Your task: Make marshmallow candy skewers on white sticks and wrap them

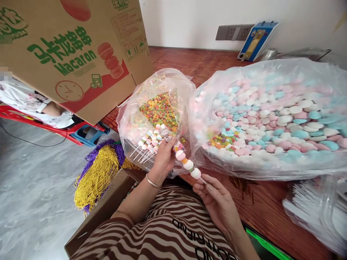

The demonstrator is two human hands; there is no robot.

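A marshmallow skewer [188, 164] slants between my hands, with pink and white marshmallows and gummy rings threaded on a white stick. My right hand [217, 200] pinches the bare lower end of the stick. At the upper end, the closed fingers of my left hand [164, 159] grip a small clear plastic wrapper with a colourful print [179, 147] that covers the skewer's tip. Just beyond my left hand, several finished skewers [151, 140] lie together, white sticks toward me. They rest on a clear bag of gummy rings [162, 108].
A large clear bag [284, 126] of pastel marshmallows fills the right side. White sticks in plastic [311, 206] lie near the front right. A Macaron carton [89, 47] stands at left, with another person's arm [52, 108] behind. Gold beads [100, 177] hang over a box [108, 198].
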